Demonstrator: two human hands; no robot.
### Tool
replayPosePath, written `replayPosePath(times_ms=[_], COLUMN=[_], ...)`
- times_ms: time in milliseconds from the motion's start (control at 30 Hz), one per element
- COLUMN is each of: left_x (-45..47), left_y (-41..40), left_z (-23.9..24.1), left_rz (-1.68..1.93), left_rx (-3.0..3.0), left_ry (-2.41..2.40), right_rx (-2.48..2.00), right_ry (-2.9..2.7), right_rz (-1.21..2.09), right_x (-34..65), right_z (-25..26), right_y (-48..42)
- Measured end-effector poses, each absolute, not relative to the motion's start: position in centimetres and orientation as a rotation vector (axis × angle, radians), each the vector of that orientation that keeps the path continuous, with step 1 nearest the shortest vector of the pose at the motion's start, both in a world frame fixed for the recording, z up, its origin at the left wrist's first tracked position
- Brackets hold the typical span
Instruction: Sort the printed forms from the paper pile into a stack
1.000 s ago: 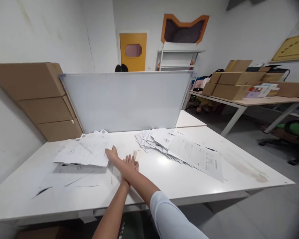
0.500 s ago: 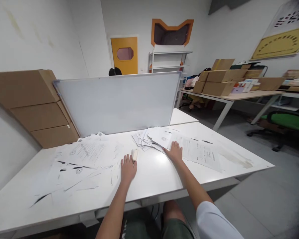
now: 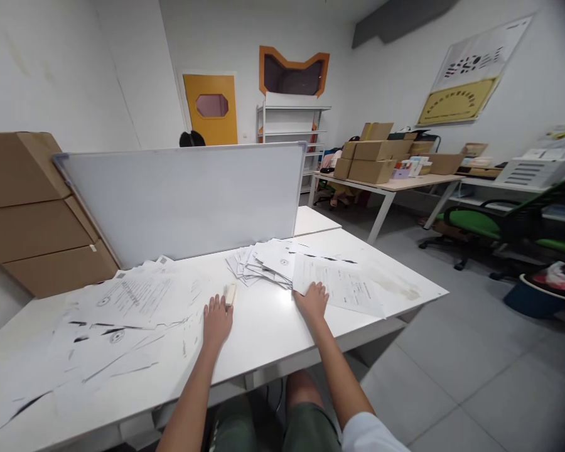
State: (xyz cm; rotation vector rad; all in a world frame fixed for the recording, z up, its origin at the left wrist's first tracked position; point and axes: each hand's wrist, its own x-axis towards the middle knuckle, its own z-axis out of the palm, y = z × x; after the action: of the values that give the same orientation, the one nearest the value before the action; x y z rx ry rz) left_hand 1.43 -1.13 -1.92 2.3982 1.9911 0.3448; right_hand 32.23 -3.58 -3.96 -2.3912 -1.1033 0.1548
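Note:
My left hand (image 3: pixel 218 321) lies on the white table with its fingers stretched out, open. A small cream-coloured block (image 3: pixel 230 294) stands between its index finger and thumb; its kind is unclear. Further right, my right hand (image 3: pixel 313 301) rests open, fingers spread on the near edge of a printed sheet (image 3: pixel 339 284), thumb at its lower left corner. This sheet borders a loose, fanned pile of papers (image 3: pixel 258 263), whose top sheet carries a round stamp. To the left of my left hand, many overlapping printed papers (image 3: pixel 132 298) are spread, some with dark streaks.
A whiteboard (image 3: pixel 183 201) stands across the back of the table (image 3: pixel 258 339). Stacked cardboard boxes (image 3: pixel 32 213) lean at the left. Behind the board shows the top of a dark object. Another table with boxes (image 3: pixel 371 160) and green chairs (image 3: pixel 471 220) are to the right.
The view has turned to the right, so everything appears shifted left. My right hand has moved slightly right relative to the paper pile. My left hand stays beside the cream block.

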Motion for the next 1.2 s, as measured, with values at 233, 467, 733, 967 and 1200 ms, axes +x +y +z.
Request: replayPosePath(times_ms=[233, 467, 733, 967, 1200], left_x=[1.4, 1.3, 1.3, 1.4, 1.5], left_y=[-1.0, -0.9, -1.1, -0.9, -1.0], left_z=[-2.1, -2.3, -2.2, -2.3, -2.3], left_rz=[0.367, 0.388, 0.411, 0.405, 0.416], left_rx=[2.419, 2.413, 2.410, 2.398, 2.406], left_ry=[1.975, 1.989, 1.971, 1.968, 1.977], right_rx=[-2.485, -2.399, -2.206, -2.224, -2.310], right_ry=[-1.153, -1.157, -0.953, -0.999, -1.165], right_rz=[0.159, 0.125, 0.141, 0.181, 0.214], right_x=[32.1, 32.8, 34.0, 33.8, 33.3], right_z=[-3.4, -4.1, -4.1, -3.7, -3.9], right_y=[-3.7, -3.9, -4.0, -4.3, -4.3])
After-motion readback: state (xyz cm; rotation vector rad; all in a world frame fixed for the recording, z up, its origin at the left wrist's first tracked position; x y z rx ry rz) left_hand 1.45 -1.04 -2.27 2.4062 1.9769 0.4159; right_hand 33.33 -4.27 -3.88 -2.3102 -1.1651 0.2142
